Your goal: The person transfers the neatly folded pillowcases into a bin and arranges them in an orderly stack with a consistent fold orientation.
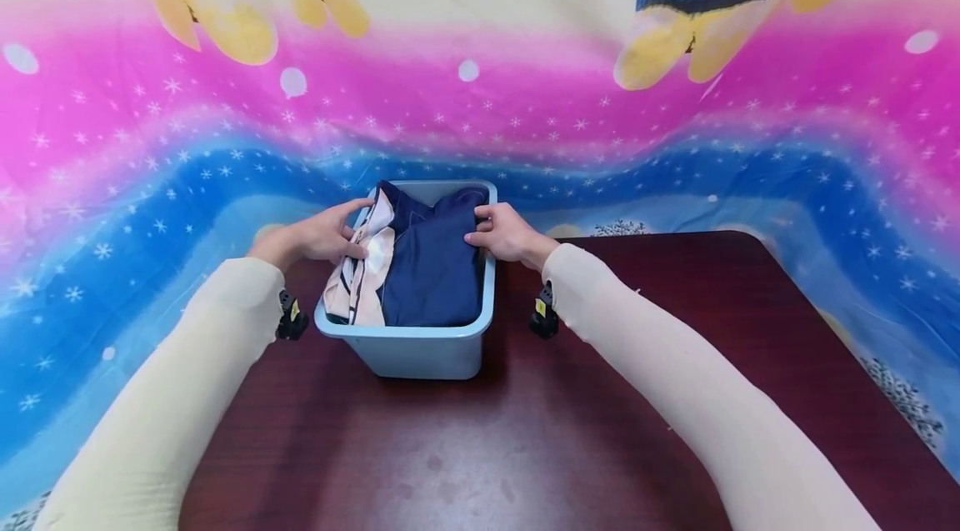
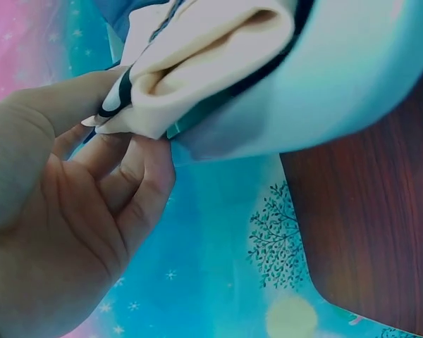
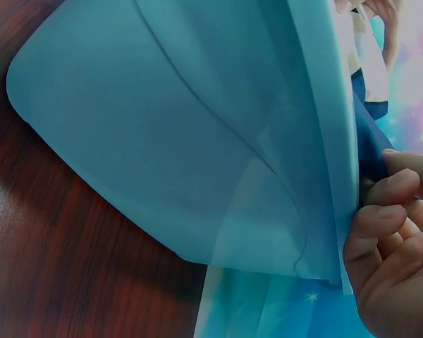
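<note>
A light blue plastic bin [image 1: 423,352] stands on the table, filled with folded clothes. Navy cloth [image 1: 435,273] covers most of its top; a cream cloth with dark stripes [image 1: 372,273] lies along the left side. At the left rim my left hand [image 1: 324,232] pinches the cream cloth between thumb and fingers. Its thick fold [image 2: 211,56] bulges over the rim in the left wrist view. Across the bin, my right hand [image 1: 510,235] pinches the edge of the navy cloth by the right rim. In the right wrist view, the navy cloth [image 3: 370,144] meets the thumb and forefinger.
The dark red-brown wooden table [image 1: 600,414] extends in front of the bin and to its right. Behind it hangs a printed curtain [image 1: 525,114] in pink and blue, also running down both sides. A thin dark line runs down the bin's outer wall [image 3: 162,141].
</note>
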`<state>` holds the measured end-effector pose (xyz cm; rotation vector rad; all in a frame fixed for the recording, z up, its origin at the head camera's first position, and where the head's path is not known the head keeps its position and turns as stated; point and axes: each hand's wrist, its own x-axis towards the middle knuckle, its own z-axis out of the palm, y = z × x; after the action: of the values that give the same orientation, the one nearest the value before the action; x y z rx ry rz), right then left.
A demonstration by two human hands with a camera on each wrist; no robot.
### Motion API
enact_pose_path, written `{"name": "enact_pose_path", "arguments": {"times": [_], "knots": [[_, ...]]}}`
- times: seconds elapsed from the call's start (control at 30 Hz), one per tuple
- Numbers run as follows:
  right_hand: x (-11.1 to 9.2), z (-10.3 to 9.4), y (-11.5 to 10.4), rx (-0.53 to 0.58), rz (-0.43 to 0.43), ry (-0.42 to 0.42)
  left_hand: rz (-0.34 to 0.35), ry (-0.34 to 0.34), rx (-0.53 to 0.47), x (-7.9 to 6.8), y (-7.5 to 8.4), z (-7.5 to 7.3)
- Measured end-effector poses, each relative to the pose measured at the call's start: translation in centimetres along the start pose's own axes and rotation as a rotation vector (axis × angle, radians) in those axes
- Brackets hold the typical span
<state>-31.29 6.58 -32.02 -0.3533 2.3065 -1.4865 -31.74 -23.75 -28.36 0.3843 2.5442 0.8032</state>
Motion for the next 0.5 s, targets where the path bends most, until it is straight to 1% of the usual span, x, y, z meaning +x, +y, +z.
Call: {"name": "enact_pose_path", "arguments": {"times": [0.3, 0.37, 0.5], "knots": [[0.08, 0.01, 0.17, -0.049, -0.026, 0.011, -0.030, 0.004, 0.065, 0.26, 0.28, 0.52], [0.12, 0.02, 0.17, -0.062, -0.030, 0.003, -0.034, 0.006, 0.087, 0.34, 0.40, 0.59], [0.29, 0.04, 0.15, -0.100, -0.029, 0.003, -0.041, 0.021, 0.173, 0.44, 0.55, 0.68]]}}
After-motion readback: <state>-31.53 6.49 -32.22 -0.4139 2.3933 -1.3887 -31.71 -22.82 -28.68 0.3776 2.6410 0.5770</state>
